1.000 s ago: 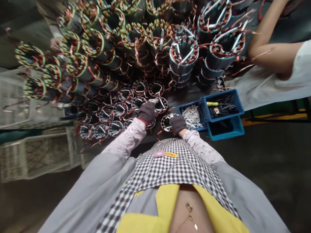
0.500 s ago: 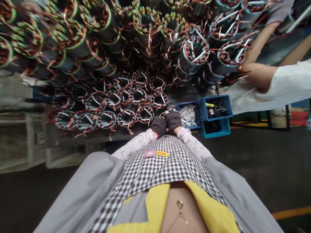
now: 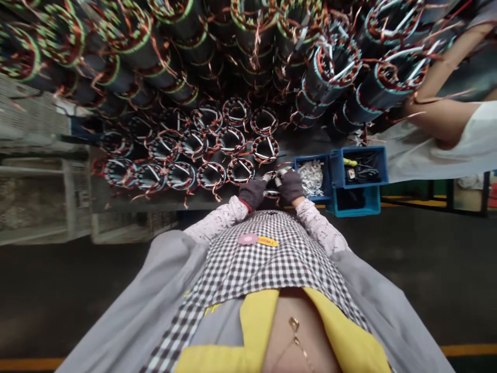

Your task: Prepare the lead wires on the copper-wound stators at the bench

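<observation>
Across the top of the frame, the dark tabletop (image 3: 163, 200) is crowded with tall stacks of wire-wound cylinders (image 3: 134, 44), stood on end, it seems, to save room and keep the copper leads off one another. Below them, shorter wire-wound rings (image 3: 212, 186) are set in rows with their openings up, probably so that the windings can be reached from above. One more wound ring (image 3: 273, 194) is placed at the front edge, just right of the frame's centre, between the two gloved hands and close to the checked apron (image 3: 252, 259). Its left side is met by the left hand (image 3: 252, 194), its upper right side by the right hand (image 3: 290, 185); in both, the fingers are partly curled with the tips brought to the rim, perhaps to steady it from opposite sides. Whether it is actually gripped cannot be told, as the palms are hidden. Just beside the right hand, white pieces (image 3: 311, 176) are kept in a blue bin (image 3: 301, 159), presumably for easy reach. At upper right, a co-worker's white sleeve (image 3: 468, 140) is seen.
</observation>
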A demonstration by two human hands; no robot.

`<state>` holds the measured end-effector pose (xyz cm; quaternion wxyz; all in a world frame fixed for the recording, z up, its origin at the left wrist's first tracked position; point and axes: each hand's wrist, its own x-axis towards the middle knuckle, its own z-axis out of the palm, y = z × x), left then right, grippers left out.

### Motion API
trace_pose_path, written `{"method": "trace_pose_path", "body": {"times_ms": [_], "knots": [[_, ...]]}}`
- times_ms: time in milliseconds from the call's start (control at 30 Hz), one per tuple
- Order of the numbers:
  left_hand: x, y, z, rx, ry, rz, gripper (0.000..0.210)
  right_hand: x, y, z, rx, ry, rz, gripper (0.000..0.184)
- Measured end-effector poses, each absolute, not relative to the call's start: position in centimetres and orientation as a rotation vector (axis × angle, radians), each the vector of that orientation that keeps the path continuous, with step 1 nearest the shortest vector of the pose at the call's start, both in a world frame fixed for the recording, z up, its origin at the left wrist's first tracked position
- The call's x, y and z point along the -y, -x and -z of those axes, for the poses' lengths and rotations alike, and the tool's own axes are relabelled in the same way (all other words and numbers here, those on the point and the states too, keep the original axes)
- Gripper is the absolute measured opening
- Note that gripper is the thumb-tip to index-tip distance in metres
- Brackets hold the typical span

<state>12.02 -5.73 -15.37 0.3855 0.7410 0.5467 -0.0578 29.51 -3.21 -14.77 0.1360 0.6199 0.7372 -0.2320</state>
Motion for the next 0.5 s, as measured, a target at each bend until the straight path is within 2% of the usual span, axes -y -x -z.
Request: {"method": "trace_pose_path", "body": {"times_ms": [133, 233, 367, 500], "knots": [[7.0, -10.8, 14.9, -1.482, -1.75, 0.09, 0.04, 4.2, -29.6, 14.9, -2.087, -1.91, 0.691, 0.043], [8.2, -11.0, 15.2, -1.559, -1.761, 0.073, 0.051, 4.2, -28.7, 14.7, -2.096, -1.812, 0.663, 0.038], [8.6, -11.5, 15.8, -1.413, -1.928, 0.179, 0.068, 3.6, -27.6, 14.1, -2.151, -1.728, 0.604, 0.041], [7.7, -11.9, 16.3, -1.418, -1.969, 0.253, 0.054, 2.9, -27.7, 14.1, -2.151, -1.693, 0.588, 0.038]]}}
